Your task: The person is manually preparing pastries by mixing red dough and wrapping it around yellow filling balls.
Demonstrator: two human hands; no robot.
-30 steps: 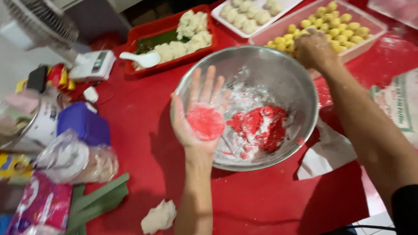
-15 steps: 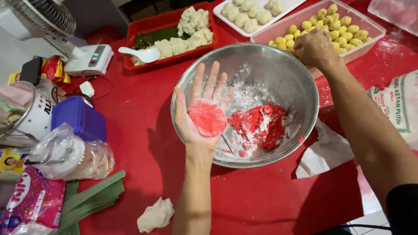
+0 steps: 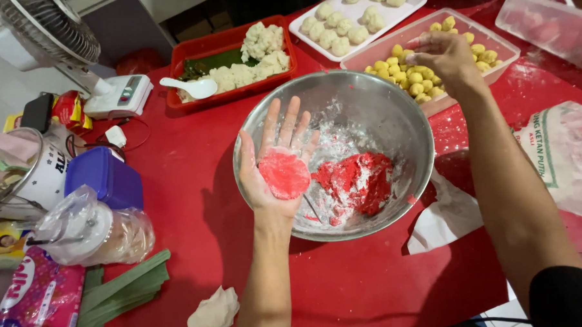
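Observation:
My left hand (image 3: 275, 164) lies palm up over the near rim of a steel bowl (image 3: 402, 121), fingers spread, with a flattened red dough disc (image 3: 284, 173) resting on the palm. More red dough (image 3: 359, 183) and white flour sit inside the bowl. My right hand (image 3: 445, 55) hovers over a clear tray of several small yellow filling balls (image 3: 423, 72), fingers curled; whether it grips a ball I cannot tell.
A red tray (image 3: 190, 54) holds white crumbly pieces, a green leaf and a white spoon (image 3: 195, 87). A white tray of pale dough balls (image 3: 353, 16) sits behind. A fan, scale (image 3: 118, 95), blue tub (image 3: 104, 179), bags, leaf strips (image 3: 124, 288) and a flour sack (image 3: 564, 151) crowd the red table.
My right hand has lifted slightly over the yellow balls. My left hand keeps the red disc on its palm, almost still.

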